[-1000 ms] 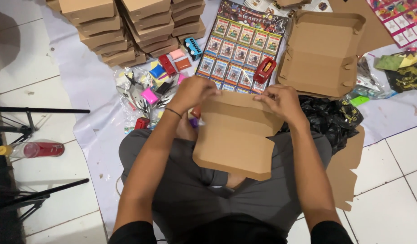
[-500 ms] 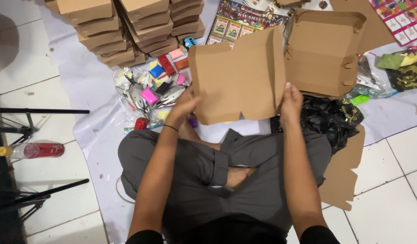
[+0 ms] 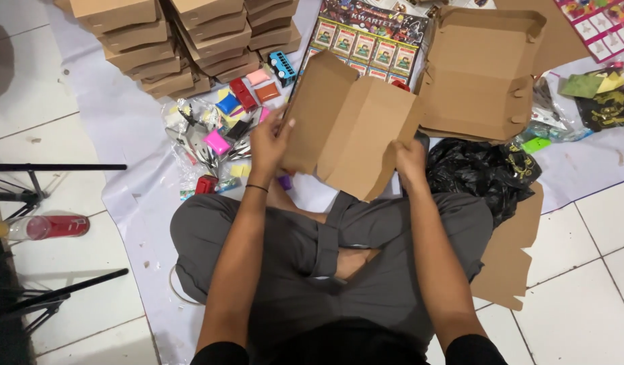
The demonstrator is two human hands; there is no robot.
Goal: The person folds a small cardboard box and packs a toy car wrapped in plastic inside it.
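Note:
I sit cross-legged on a white sheet and hold a flat brown cardboard box blank (image 3: 349,128) above my knees. The blank is bent along a crease and tilted to the left. My left hand (image 3: 270,145) grips its left edge, with the thumb on the front face. At the lower right corner, my right hand (image 3: 410,162) pinches the blank from behind. An assembled open cardboard box (image 3: 477,71) lies just beyond it to the right.
Stacks of folded cardboard boxes (image 3: 170,37) stand at the top left. Small colourful toys (image 3: 224,125) lie in a heap left of my hands. A sheet of picture cards (image 3: 369,37), a black plastic bag (image 3: 484,172), a red bottle (image 3: 52,226) and black stand legs (image 3: 52,169) surround me.
The blank went from lying low over my lap to being lifted upright, and now it is folded along a crease and turned leftward. Both hands have stayed on it.

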